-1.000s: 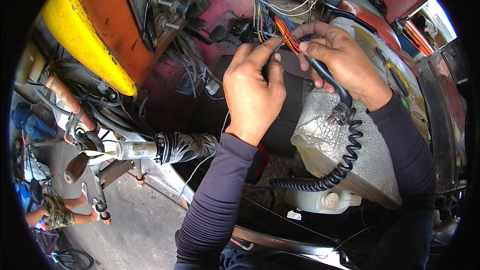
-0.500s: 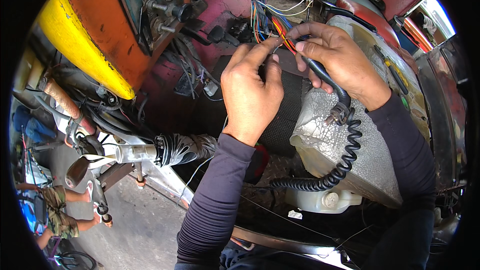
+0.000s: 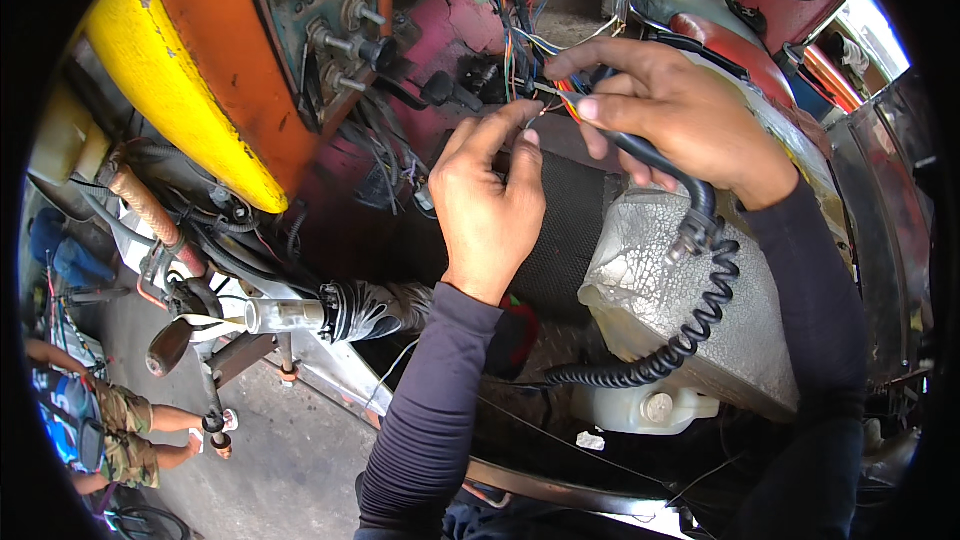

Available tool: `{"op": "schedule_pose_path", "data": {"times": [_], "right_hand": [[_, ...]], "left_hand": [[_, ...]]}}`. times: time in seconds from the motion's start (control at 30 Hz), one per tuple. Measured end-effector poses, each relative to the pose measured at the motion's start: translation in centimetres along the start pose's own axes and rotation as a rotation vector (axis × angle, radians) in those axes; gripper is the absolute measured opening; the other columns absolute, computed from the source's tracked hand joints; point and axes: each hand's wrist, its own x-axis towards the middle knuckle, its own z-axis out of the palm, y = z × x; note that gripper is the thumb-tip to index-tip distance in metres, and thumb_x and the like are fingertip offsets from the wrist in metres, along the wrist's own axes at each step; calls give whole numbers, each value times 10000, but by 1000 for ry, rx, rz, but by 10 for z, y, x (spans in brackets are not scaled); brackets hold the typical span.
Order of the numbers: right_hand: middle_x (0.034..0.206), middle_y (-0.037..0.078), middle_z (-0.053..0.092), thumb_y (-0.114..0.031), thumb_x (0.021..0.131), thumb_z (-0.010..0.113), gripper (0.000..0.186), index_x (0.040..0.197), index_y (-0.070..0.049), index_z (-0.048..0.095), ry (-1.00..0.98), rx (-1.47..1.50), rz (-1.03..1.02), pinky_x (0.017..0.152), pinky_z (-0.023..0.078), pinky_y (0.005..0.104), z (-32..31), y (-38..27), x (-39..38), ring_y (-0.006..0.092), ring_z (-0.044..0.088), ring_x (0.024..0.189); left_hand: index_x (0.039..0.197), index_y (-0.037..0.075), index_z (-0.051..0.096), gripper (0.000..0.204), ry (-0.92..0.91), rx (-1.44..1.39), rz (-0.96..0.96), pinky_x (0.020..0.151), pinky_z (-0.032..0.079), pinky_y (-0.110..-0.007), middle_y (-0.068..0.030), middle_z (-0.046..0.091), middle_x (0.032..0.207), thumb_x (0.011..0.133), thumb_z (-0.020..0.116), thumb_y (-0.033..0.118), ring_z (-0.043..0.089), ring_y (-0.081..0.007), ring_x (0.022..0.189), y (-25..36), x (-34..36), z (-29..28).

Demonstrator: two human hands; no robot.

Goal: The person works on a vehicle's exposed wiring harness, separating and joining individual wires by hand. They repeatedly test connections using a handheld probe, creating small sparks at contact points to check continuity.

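My left hand (image 3: 490,205) pinches the end of a thin wire (image 3: 541,114) between thumb and forefinger. Just right of it, my right hand (image 3: 685,120) is closed round a thick black cable (image 3: 645,152). Red, yellow and white wires (image 3: 568,100) fan out of the cable's end near my right thumb and forefinger. From its lower end hangs a black coiled cord (image 3: 705,325), past a clamp-like fitting (image 3: 692,238). Another bundle of coloured wires (image 3: 508,40) runs down from the top, close behind my fingertips. Which wire the pinched end belongs to, I cannot make out.
A cracked silver cover (image 3: 700,275) lies below my right hand, above a whitish plastic bottle (image 3: 650,408). At upper left stands an orange and yellow panel (image 3: 200,60) with switches (image 3: 335,35). A lever (image 3: 170,345) juts out at left. A person (image 3: 110,420) is at lower left.
My left hand has drawn slightly left and down, away from my right hand. My right forefinger now reaches further over the wires. The whole view has shifted a little.
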Motion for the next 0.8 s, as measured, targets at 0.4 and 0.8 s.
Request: {"op": "schedule_pose_path", "data": {"times": [0.4,0.8], "right_hand": [[749,35,665,-216,1043,595,342,1332,-35,610,-203,-197,-4,368,405,222,-24,-7,33,64,533,438],[743,52,667,-212,1036,599,364,1336,-7,608,-278,-245,37,381,422,217,-23,-8,47,77,554,434]], "left_hand": [[1136,46,767,243,-11,-30,-12,695,514,-308,-82,640,893,922,680,-28,645,-184,745,-7,-5,-6],[1198,13,741,216,-10,-82,-17,588,519,-212,-4,656,936,995,671,-12,597,-27,702,-12,-5,-11]]}}
